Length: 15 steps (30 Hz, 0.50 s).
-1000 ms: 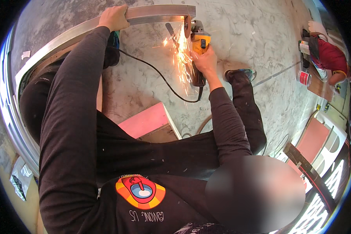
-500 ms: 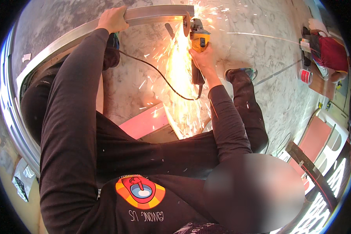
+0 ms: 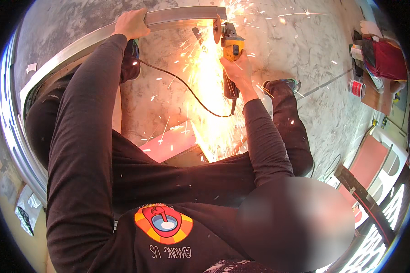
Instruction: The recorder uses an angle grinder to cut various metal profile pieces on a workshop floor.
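A long metal bar [image 3: 182,14] runs from the left side to the top middle, bent by the lens. My left hand [image 3: 131,23] is closed over it, a little way in from its right end. In my right hand [image 3: 239,70] is a yellow and black angle grinder [image 3: 232,48], gripped round its body. The thin cutting disc [image 3: 217,29] stands on edge against the bar near that end. Bright sparks [image 3: 212,100] pour from the disc down toward my legs, and some fly up past the bar's end. Glare hides the exact point of contact.
The grinder's black cord [image 3: 182,86] loops over the floor toward my left foot. A pink board [image 3: 171,143] lies by my legs, partly under the sparks. At the right, another person in dark red [image 3: 389,61] is near a paint can [image 3: 356,88]. A white chair [image 3: 382,159] stands lower right.
The spark stream has grown wider and brighter, with more sparks scattered about. The grinder and both hands have hardly moved. The other person's arm at the right has shifted slightly.
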Each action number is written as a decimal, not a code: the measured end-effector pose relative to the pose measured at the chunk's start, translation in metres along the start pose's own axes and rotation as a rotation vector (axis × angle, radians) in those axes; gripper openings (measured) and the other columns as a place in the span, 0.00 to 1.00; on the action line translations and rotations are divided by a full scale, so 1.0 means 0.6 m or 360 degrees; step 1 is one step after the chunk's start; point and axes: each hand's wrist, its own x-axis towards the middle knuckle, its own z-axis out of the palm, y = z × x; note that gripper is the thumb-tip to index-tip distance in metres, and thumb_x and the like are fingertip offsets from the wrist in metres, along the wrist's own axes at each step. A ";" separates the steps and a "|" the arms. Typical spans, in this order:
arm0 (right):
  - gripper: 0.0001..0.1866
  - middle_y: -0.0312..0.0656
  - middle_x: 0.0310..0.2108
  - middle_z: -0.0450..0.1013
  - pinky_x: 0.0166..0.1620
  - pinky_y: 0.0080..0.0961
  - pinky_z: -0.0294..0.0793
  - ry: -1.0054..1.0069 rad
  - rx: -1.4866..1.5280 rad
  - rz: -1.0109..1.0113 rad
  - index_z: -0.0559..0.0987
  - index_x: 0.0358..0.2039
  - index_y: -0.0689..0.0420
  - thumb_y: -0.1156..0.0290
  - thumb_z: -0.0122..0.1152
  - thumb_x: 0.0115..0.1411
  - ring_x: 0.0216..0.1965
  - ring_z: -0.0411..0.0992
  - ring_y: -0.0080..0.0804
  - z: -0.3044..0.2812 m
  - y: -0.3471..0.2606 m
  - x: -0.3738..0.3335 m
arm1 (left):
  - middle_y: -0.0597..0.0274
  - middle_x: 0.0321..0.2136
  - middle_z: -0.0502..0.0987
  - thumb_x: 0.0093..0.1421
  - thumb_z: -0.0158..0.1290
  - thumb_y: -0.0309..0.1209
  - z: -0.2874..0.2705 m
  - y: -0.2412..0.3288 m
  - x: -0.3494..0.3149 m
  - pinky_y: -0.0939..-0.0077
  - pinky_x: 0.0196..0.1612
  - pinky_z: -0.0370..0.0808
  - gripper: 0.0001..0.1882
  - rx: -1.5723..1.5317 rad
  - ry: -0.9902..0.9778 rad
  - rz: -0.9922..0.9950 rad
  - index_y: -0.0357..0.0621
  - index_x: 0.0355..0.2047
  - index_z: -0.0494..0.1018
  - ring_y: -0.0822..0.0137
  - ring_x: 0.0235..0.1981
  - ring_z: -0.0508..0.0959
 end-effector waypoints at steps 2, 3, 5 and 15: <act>0.32 0.59 0.38 0.78 0.46 0.43 0.78 -0.0005 -0.0001 -0.0013 0.71 0.45 0.64 0.57 0.71 0.46 0.42 0.78 0.56 -0.002 -0.007 -0.004 | 0.45 0.36 0.81 0.42 0.64 0.40 0.000 0.000 -0.001 0.50 0.44 0.76 0.29 0.0003 -0.0001 -0.0003 0.42 0.46 0.75 0.42 0.41 0.80; 0.32 0.59 0.38 0.79 0.46 0.43 0.78 -0.0031 0.0025 0.0023 0.71 0.46 0.63 0.57 0.71 0.46 0.42 0.79 0.56 -0.004 -0.011 -0.006 | 0.45 0.36 0.81 0.42 0.64 0.40 0.000 -0.001 -0.002 0.50 0.43 0.76 0.29 0.0008 -0.0001 -0.0004 0.42 0.45 0.75 0.42 0.40 0.80; 0.32 0.58 0.39 0.79 0.46 0.43 0.78 -0.0051 0.0047 0.0062 0.71 0.46 0.63 0.57 0.71 0.46 0.42 0.79 0.55 -0.004 -0.007 -0.005 | 0.45 0.36 0.81 0.42 0.64 0.40 -0.003 0.003 -0.001 0.50 0.43 0.76 0.29 -0.0004 -0.0005 0.0004 0.42 0.45 0.75 0.42 0.40 0.80; 0.32 0.57 0.37 0.79 0.44 0.42 0.77 0.0008 0.0088 -0.0026 0.71 0.45 0.62 0.55 0.71 0.46 0.40 0.79 0.54 0.010 0.014 0.004 | 0.45 0.36 0.81 0.42 0.66 0.40 -0.004 0.004 0.000 0.51 0.44 0.77 0.30 0.0024 -0.0018 0.0013 0.42 0.47 0.76 0.43 0.40 0.80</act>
